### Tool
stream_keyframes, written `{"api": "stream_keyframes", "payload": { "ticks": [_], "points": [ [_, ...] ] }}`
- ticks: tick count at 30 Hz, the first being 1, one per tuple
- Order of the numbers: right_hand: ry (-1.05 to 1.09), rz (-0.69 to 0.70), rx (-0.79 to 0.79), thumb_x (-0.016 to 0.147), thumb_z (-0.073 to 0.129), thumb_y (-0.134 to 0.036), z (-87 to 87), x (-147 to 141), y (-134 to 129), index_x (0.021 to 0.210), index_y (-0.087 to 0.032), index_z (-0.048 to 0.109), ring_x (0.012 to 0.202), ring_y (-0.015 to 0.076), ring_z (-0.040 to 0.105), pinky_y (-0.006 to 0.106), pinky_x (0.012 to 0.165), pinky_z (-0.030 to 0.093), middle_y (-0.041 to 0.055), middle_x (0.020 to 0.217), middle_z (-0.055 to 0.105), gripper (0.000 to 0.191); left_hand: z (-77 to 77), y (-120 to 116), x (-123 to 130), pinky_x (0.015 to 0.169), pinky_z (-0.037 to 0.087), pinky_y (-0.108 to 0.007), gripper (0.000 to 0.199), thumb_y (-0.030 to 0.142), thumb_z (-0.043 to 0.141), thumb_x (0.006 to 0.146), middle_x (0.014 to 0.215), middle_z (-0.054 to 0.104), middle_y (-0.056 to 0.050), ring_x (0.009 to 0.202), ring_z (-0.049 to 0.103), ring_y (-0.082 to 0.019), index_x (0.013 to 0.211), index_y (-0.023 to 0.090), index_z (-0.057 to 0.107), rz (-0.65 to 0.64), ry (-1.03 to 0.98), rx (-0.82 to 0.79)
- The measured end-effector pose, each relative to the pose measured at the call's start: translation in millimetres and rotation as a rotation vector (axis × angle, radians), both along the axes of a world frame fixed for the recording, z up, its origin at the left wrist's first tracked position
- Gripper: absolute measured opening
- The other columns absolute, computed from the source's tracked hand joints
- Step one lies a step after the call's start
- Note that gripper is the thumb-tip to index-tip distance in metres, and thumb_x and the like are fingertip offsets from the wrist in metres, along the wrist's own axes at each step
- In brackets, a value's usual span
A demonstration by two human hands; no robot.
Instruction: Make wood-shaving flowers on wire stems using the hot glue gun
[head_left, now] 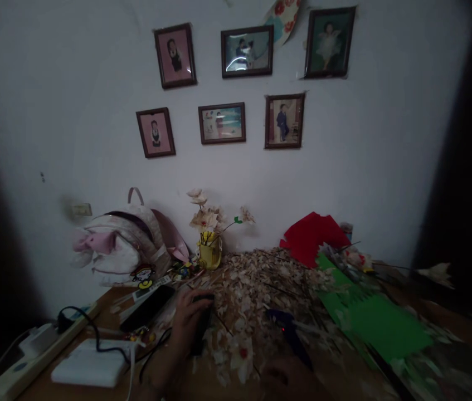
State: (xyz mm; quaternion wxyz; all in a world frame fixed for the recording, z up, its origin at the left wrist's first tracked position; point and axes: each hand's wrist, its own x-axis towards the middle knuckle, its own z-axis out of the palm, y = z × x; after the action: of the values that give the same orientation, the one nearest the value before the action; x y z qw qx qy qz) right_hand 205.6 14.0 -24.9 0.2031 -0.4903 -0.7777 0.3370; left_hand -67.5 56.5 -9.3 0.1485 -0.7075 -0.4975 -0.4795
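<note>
My left hand (186, 316) has its fingers curled over the upper part of a dark, flat phone (203, 329), tilted above the table. Low in the dim foreground, my right hand (288, 374) looks curled; whatever it holds, if anything, is too dark to make out. Just above that hand lies a dark blue glue gun (280, 319) with a small red light, its handle reaching down beside the fingers. Between my hands is a pale paper-like flower (242, 356) with a red centre. Many loose beige petals (244, 278) are heaped beyond.
A second dark phone (147, 307), a white power bank (89, 363) and a power strip (37, 353) with cables are at left. Behind stand a pale backpack (121, 245) and a yellow pot (210, 253) of flowers. Green sheets (382, 323) and red material (315, 236) lie at right.
</note>
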Motion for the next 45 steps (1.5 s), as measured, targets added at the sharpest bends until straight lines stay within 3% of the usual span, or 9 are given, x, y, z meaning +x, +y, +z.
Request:
{"api": "stream_keyframes", "payload": {
  "ticks": [2, 7, 11, 15, 20, 26, 31, 38, 45],
  "points": [
    [0.000, 0.064, 0.017, 0.070, 0.056, -0.027, -6.4, 0.1, 0.4, 0.078, -0.023, 0.071, 0.078, 0.0176, 0.061, 0.021, 0.067, 0.040, 0.0014, 0.081, 0.070, 0.018, 1.4, 0.8, 0.1, 0.073, 0.050, -0.041, 0.037, 0.040, 0.039, 0.085, 0.084, 0.071, -0.006, 0.083, 0.060, -0.023, 0.073, 0.028, 0.072, -0.013, 0.031, 0.005],
    [0.059, -0.124, 0.005, 0.072, 0.052, -0.030, -25.8, 1.1, 3.9, 0.078, -0.024, 0.072, 0.082, 0.0191, 0.060, 0.025, 0.075, 0.041, 0.0013, 0.086, 0.070, 0.021, -4.8, 8.7, -4.9, 0.075, 0.050, -0.041, 0.026, 0.030, 0.046, 0.083, 0.090, 0.071, -0.005, 0.086, 0.060, -0.024, 0.078, 0.030, 0.071, 0.010, 0.085, -0.022],
    [0.131, -0.079, -0.004, 0.076, 0.043, -0.034, -20.4, 0.5, 8.4, 0.072, -0.019, 0.071, 0.076, 0.0203, 0.061, 0.026, 0.067, 0.041, 0.0031, 0.076, 0.070, 0.032, -17.9, 11.8, 2.5, 0.079, 0.050, -0.043, 0.025, 0.026, 0.048, 0.081, 0.105, 0.065, -0.007, 0.096, 0.058, -0.023, 0.097, 0.026, 0.067, 0.071, 0.093, -0.025],
    [0.257, -0.145, 0.018, 0.076, 0.041, -0.042, -18.7, -1.1, 11.9, 0.071, -0.017, 0.071, 0.074, 0.0218, 0.061, 0.026, 0.065, 0.042, 0.0046, 0.073, 0.070, 0.039, -24.4, 1.3, 25.8, 0.083, 0.049, -0.044, 0.034, 0.025, 0.051, 0.080, 0.124, 0.051, -0.013, 0.106, 0.054, -0.025, 0.113, 0.022, 0.057, 0.154, 0.065, -0.005],
    [0.285, -0.210, -0.009, 0.076, 0.041, -0.043, -20.8, -2.2, 11.0, 0.074, -0.020, 0.071, 0.077, 0.0215, 0.061, 0.027, 0.069, 0.044, 0.0045, 0.078, 0.071, 0.038, -17.5, -16.5, 52.2, 0.071, 0.053, -0.038, 0.023, 0.030, 0.052, 0.081, 0.094, 0.067, -0.010, 0.085, 0.063, -0.023, 0.099, 0.021, 0.063, -0.006, 0.051, -0.051],
    [0.239, -0.148, 0.025, 0.080, 0.040, -0.043, -14.4, -2.8, 8.0, 0.078, -0.020, 0.072, 0.079, 0.0213, 0.062, 0.026, 0.069, 0.044, 0.0043, 0.078, 0.071, 0.040, -26.5, -19.7, 71.4, 0.067, 0.052, -0.029, 0.023, 0.038, 0.050, 0.081, 0.080, 0.069, -0.004, 0.075, 0.064, -0.019, 0.085, 0.020, 0.064, -0.229, -0.400, -0.368],
    [0.157, -0.102, 0.085, 0.081, 0.039, -0.037, -8.3, -2.5, 4.0, 0.085, -0.022, 0.071, 0.083, 0.0213, 0.063, 0.027, 0.074, 0.044, 0.0052, 0.087, 0.072, 0.036, -34.4, -16.4, 74.4, 0.067, 0.049, -0.029, 0.023, 0.039, 0.058, 0.074, 0.079, 0.069, -0.004, 0.073, 0.062, -0.020, 0.082, 0.019, 0.065, -0.193, -0.559, -0.463],
    [0.118, -0.094, 0.100, 0.083, 0.040, -0.032, 2.0, -4.9, -3.2, 0.105, -0.027, 0.065, 0.092, 0.0198, 0.062, 0.027, 0.079, 0.045, 0.0040, 0.107, 0.067, 0.034, -22.1, -19.2, 73.8, 0.065, 0.047, -0.030, 0.029, 0.046, 0.057, 0.071, 0.069, 0.068, -0.005, 0.068, 0.060, -0.021, 0.069, 0.018, 0.065, -0.197, -0.613, -0.504],
    [0.083, -0.099, 0.101, 0.083, 0.038, -0.033, -0.2, -4.1, -1.5, 0.091, -0.023, 0.069, 0.083, 0.0181, 0.063, 0.024, 0.073, 0.044, 0.0046, 0.090, 0.071, 0.034, -27.2, -15.2, 74.0, 0.062, 0.041, -0.028, 0.030, 0.047, 0.057, 0.068, 0.062, 0.061, -0.002, 0.062, 0.054, -0.019, 0.065, 0.017, 0.062, -0.229, -0.664, -0.576]
  ]
}}
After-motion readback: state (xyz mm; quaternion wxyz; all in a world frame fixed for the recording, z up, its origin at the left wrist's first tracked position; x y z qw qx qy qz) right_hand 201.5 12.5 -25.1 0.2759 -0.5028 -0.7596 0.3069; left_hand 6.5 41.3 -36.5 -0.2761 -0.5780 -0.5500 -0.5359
